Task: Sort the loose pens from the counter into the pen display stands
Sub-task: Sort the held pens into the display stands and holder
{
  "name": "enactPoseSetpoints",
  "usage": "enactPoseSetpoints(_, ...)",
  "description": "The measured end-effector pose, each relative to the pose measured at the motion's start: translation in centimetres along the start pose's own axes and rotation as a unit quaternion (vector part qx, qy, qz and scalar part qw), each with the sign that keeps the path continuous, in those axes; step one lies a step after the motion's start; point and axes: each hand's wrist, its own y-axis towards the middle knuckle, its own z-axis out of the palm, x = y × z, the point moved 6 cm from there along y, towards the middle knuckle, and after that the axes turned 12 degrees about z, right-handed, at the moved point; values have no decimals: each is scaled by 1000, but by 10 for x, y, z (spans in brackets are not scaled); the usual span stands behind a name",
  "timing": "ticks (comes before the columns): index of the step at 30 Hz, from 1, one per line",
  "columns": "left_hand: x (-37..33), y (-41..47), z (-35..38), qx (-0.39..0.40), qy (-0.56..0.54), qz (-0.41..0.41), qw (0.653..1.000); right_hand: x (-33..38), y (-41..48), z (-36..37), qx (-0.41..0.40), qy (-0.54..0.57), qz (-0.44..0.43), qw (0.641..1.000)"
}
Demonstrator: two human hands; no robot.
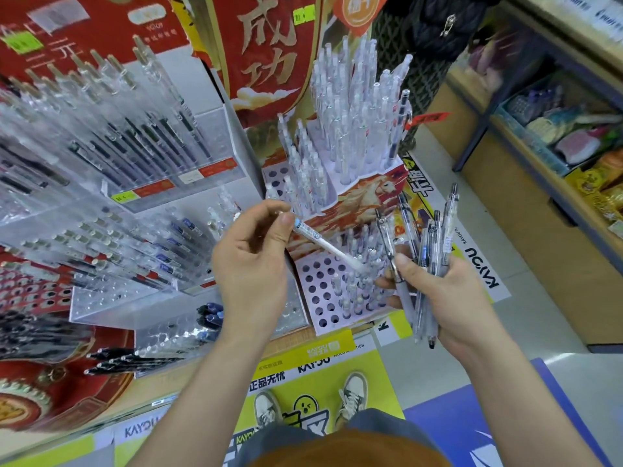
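A: Head view: how far along is she?

B: Midway, likely. The left hand (251,261) pinches a white pen (323,244) over the tiered stand (323,298); the right hand (438,298) grips a bundle of pens (424,244). Many holes remain unfilled.

The bench (333,345) carries a white perforated pen stand (323,291) with a horse print. Left of that stand sit clear acrylic pen racks (141,183); red display boxes (43,392) stand farther left.

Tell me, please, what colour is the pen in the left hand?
White slim pen with a blue band near the left hand; head view.
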Motion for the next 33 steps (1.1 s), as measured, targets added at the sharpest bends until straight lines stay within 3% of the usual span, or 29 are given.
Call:
enactPoseSetpoints(5, -12, -3, 1, 46, 77, 97, 991, 6, 3, -4, 0, -28, -17, 999)
enactPoseSetpoints(10, 7, -10, 21, 133, 175, 138, 966, 6, 7, 5, 20, -29, -6, 999)
enactPoseSetpoints(20, 43, -8, 35, 169, 171, 87, 967, 1, 10, 14, 48, -45, 21, 998)
enactPoseSetpoints(25, 43, -7, 41, 189, 174, 103, 961, 3, 10, 15, 51, -46, 30, 997)
enactPoseSetpoints(33, 55, -20, 55, 296, 262, 174, 902, 4, 12, 14, 79, -52, 31, 995)
